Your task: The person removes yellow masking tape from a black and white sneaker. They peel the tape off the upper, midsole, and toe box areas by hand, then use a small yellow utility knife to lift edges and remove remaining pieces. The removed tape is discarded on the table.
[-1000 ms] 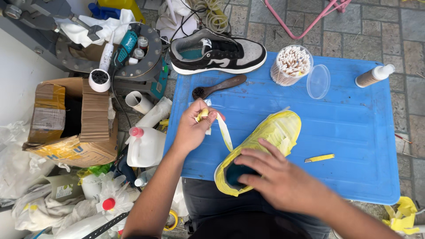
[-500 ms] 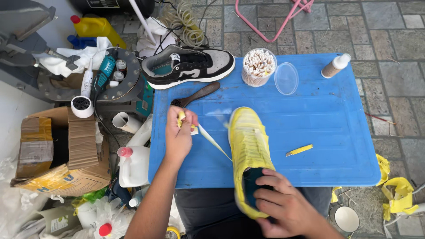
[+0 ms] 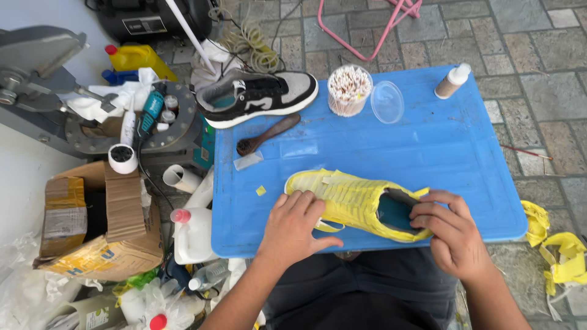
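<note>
Both hands rest on one yellow-taped shoe (image 3: 354, 201) lying on its side at the near edge of the blue surface (image 3: 428, 153). The left hand (image 3: 296, 226) lies flat with fingers spread over the toe end, pressing rather than clasping; its grip is open. The right hand (image 3: 449, 235) has fingers curled over the heel collar, a closed grip on the shoe's rim, hiding part of the teal lining.

Just left of the left hand lies one small yellow tape scrap (image 3: 261, 190); beyond it, a clear strip (image 3: 247, 161) and one wooden-handled brush (image 3: 266, 134). Farther away from the hands stand one grey-and-black sneaker (image 3: 257, 98), one round tub of cotton swabs (image 3: 350, 88) with its clear lid (image 3: 387, 102) beside it, and one small brown bottle with a white cap (image 3: 452, 80).

Off the surface, left of the left hand: one open cardboard box (image 3: 92, 220) with a pale label on its flap, one white jug with a red cap (image 3: 191, 232), one yellow canister (image 3: 137, 58) — partly hidden. Right of the right hand, crumpled yellow tape (image 3: 559, 244) lies on the paving, cut off at the frame edge.
</note>
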